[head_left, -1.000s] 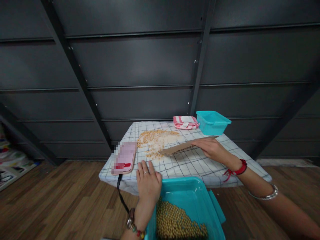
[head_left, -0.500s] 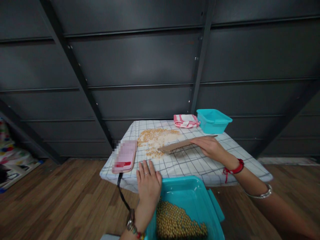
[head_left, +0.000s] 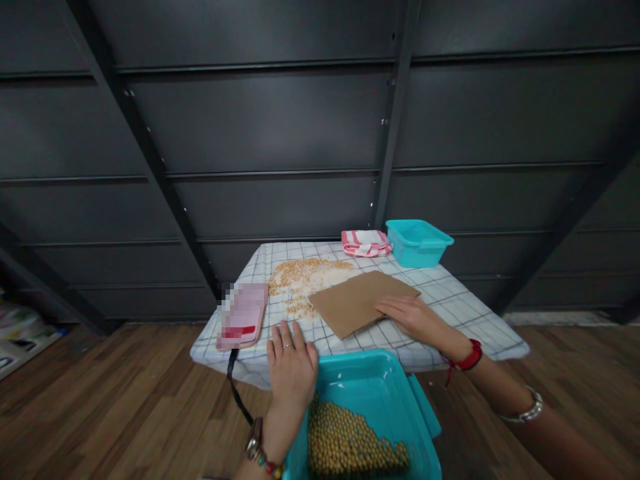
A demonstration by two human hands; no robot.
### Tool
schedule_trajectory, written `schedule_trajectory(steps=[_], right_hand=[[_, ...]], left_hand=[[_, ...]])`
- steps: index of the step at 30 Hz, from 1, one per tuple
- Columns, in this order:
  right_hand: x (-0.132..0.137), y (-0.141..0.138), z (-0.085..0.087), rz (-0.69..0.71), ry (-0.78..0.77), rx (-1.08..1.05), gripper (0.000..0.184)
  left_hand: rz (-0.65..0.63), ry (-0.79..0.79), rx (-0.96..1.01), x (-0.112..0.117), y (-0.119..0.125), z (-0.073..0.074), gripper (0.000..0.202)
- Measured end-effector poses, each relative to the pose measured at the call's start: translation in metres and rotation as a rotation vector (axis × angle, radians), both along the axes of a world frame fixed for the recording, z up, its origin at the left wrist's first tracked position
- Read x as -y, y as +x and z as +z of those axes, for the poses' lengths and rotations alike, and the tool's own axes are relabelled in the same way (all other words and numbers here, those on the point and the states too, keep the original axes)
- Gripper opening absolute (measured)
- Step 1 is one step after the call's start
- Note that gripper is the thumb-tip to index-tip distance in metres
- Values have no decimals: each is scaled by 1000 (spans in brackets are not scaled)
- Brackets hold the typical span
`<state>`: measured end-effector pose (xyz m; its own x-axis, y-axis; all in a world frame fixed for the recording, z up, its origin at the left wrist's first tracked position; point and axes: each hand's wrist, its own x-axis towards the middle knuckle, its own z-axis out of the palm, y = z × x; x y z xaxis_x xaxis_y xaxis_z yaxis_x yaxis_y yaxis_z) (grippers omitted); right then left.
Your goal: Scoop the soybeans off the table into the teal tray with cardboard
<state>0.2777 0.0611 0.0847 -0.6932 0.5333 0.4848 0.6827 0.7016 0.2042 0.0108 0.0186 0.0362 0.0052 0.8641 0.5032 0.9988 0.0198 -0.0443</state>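
My right hand (head_left: 411, 319) grips the right edge of a flat brown cardboard piece (head_left: 363, 303), now turned with its broad face upward above the checked tablecloth. Beyond its left edge lie scattered yellow soybeans (head_left: 305, 272) and a patch of white grains (head_left: 320, 283). My left hand (head_left: 291, 360) rests with fingers stretched flat on the front of the cloth, beside a turquoise tub (head_left: 370, 380). That tub sits below the table's front edge and holds a heap of round yellowish beans (head_left: 350, 440) along its left and near side.
A pink phone (head_left: 245, 317), partly blurred, lies at the table's left with a black strap hanging down. A folded pink-and-white cloth (head_left: 367, 243) and a smaller turquoise basket (head_left: 419, 243) stand at the back right. A dark panelled wall (head_left: 270, 127) rises behind the table.
The cardboard has tilted from nearly edge-on to broad face up, and my right hand has come lower and nearer with it. My left hand stays flat on the cloth.
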Motion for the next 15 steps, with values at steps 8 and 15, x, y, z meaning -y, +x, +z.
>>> schedule_trajectory(steps=[8, 15], right_hand=[[36, -24, 14, 32, -310, -36, 21], [60, -44, -4, -35, -339, -48, 22]], left_hand=[[-13, -3, 49, 1, -1, 0, 47], [-17, -18, 96, 0, -2, 0, 47]])
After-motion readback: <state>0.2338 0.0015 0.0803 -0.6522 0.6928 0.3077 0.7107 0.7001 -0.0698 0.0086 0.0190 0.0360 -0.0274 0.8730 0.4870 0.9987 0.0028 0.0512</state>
